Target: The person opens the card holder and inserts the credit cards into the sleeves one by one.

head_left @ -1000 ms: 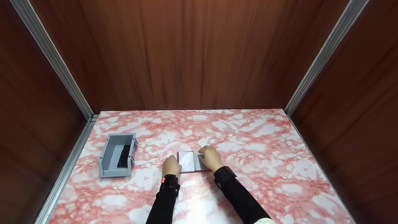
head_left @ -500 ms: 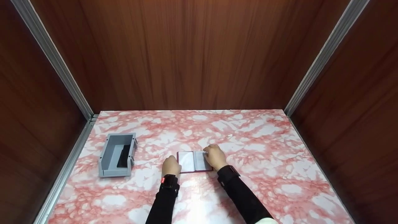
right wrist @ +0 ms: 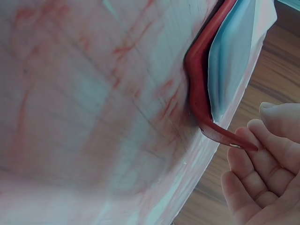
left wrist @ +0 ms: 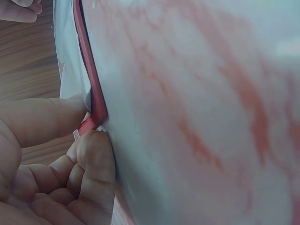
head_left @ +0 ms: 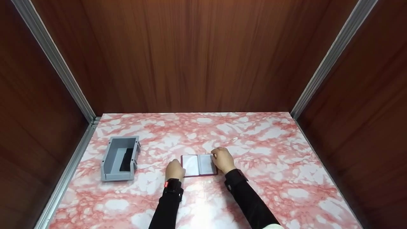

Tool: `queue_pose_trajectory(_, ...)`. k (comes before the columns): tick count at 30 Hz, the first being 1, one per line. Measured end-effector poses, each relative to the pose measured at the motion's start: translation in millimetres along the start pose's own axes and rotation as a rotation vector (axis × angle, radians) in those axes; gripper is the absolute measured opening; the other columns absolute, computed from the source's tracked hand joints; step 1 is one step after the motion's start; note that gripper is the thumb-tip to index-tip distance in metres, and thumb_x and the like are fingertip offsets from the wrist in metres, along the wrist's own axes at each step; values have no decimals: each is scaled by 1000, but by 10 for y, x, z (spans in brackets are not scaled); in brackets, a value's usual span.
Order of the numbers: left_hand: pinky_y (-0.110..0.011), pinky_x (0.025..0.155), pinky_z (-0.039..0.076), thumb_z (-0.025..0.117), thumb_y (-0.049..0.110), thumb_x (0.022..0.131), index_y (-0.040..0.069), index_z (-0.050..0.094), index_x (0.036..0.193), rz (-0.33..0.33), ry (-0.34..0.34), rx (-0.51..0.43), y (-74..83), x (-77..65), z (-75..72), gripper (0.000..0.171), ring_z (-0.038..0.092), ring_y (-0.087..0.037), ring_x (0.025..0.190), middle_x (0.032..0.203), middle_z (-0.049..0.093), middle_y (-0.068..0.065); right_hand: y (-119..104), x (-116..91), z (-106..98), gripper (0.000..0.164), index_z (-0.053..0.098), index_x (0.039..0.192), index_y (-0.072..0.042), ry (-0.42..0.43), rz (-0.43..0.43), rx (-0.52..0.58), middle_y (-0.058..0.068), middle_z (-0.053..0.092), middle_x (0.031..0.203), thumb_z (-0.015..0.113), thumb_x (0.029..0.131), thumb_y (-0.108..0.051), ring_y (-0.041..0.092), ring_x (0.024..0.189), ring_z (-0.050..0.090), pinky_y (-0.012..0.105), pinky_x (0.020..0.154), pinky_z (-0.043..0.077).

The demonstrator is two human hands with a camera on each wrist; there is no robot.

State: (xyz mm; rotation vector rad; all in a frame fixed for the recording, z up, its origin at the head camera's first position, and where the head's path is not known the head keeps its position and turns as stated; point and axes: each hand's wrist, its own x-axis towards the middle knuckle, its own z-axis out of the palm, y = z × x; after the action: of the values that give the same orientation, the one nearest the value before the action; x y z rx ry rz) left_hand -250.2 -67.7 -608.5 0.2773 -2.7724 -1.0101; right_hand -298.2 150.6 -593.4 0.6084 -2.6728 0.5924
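Note:
A small card holder [head_left: 191, 165] with a dark red cover and clear plastic sleeves lies spread out on the table. My left hand [head_left: 175, 169] pinches its left edge between thumb and index finger, as the red border [left wrist: 95, 96] in the left wrist view shows. At the other side is my right hand [head_left: 224, 159], its fingers half curled by the right edge. In the right wrist view a narrow red tab [right wrist: 222, 135] reaches from the cover to those fingers, while the thumb [right wrist: 281, 119] stands apart. The sleeves [right wrist: 232, 61] there bulge slightly above the cover.
A grey bin [head_left: 108, 159] with a flat black object [head_left: 126, 160] inside stands to the left. The table [head_left: 270, 190] has a red and white marbled top. Brown wood-grain panels [head_left: 197, 57] and metal posts [head_left: 327, 63] enclose it on three sides.
My right hand has slid rightward across the right-hand sleeve to the holder's right edge, uncovering that side. The left hand has stayed in place.

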Motion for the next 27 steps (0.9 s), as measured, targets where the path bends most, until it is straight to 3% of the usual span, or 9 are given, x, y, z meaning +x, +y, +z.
queue_pose_trajectory(13, -52, 72, 51, 70, -3, 70, 1, 55, 69, -6, -3, -29, -9, -10, -16, 15, 64, -42, 74, 69, 61, -16, 32, -88, 22, 13, 74, 95, -2, -25, 71, 14, 12, 66, 91, 77, 82, -6, 34, 87, 63, 44, 77, 53)
queue_pose_trajectory(23, -51, 73, 51, 72, -2, 70, 1, 57, 70, 8, -1, -27, -33, 1, 12, 16, 64, -41, 74, 69, 61, -15, 63, -107, 65, 12, 65, 78, -6, -76, 84, 4, 8, 58, 80, 77, 77, -5, 30, 78, 59, 43, 72, 49)
queue_pose_trajectory(27, -51, 73, 50, 73, -2, 69, 1, 57, 70, 16, 6, -30, -46, 6, 24, 16, 64, -41, 74, 69, 61, -15, 67, -112, 79, 12, 66, 80, -5, -88, 81, 5, 8, 57, 81, 77, 77, -5, 32, 79, 60, 44, 73, 49)
